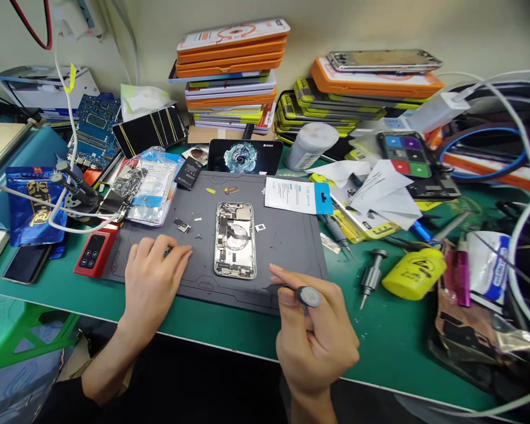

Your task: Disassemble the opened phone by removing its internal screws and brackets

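L hand (152, 277) lies palm-down on grey mat (287, 235), fingers loosely curled, nothing visibly held. The loose small parts (182, 224) sit just beyond its fingertips. At mat ctr, opened phone (235, 239) lies flat between both hands. R hand (315, 335) pinches screwdriver (308, 296) w/ thumb & fingers, cap toward camera, tip hidden. Recommended: brace phone w/ L hand, keep driver vertical, use light torque.

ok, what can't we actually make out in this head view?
All head view:
1. Screwdriver tip: hidden behind the right hand; only the round cap shows.
2. Anything under the left hand, which lies palm down on the grey mat.
3. Loose parts beside the opened phone: too small to identify.
4. White card print: too small to read.
5. Cables at right: cut off by the frame edge.
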Demonstrator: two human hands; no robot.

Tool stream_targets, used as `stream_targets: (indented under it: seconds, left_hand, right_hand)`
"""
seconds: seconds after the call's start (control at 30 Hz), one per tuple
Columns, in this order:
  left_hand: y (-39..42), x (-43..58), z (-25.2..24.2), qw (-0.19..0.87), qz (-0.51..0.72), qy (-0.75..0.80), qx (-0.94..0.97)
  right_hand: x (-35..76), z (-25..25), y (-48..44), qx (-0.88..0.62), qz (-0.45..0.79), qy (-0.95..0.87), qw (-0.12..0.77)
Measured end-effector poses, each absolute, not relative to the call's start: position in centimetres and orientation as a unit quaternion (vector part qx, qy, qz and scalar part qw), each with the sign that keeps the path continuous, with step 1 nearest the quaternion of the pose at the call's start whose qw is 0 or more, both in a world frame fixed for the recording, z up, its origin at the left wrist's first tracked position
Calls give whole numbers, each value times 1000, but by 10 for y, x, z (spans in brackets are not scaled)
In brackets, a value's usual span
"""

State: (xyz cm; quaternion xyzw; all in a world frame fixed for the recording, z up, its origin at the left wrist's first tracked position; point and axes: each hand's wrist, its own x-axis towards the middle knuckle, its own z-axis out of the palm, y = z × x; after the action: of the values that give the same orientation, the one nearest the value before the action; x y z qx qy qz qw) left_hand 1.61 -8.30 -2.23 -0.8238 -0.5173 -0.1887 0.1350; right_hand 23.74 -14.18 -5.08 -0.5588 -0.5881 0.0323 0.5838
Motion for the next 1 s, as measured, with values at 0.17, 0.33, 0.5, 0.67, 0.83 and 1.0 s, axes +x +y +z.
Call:
stream_targets:
  seconds: [0.17, 0.33, 0.5, 0.67, 0.83, 1.0]
  left_hand:
    - [-83, 18, -23, 153, -178, -493, -838]
    - [-88, 21, -24, 127, -187, -470, -853]
    - [-91, 19, -28, 65, -231, -455, -858]
    - [-90, 14, -30, 28, -298, -494, -816]
    - [-89, 13, -31, 4, -302, -545, -782]
    - [-88, 12, -35, 26, -261, -541, -799]
  right_hand:
    - [237, -49, -142, -549, 45, -590, 590]
    - [238, -49, -143, -557, 59, -595, 577]
    - [235, -48, -145, -564, 73, -574, 590]
    - [234, -52, -147, -499, 89, -565, 651]
    - [233, -49, -143, -428, 210, -654, 588]
    - [232, -45, -137, -388, 207, -747, 499]
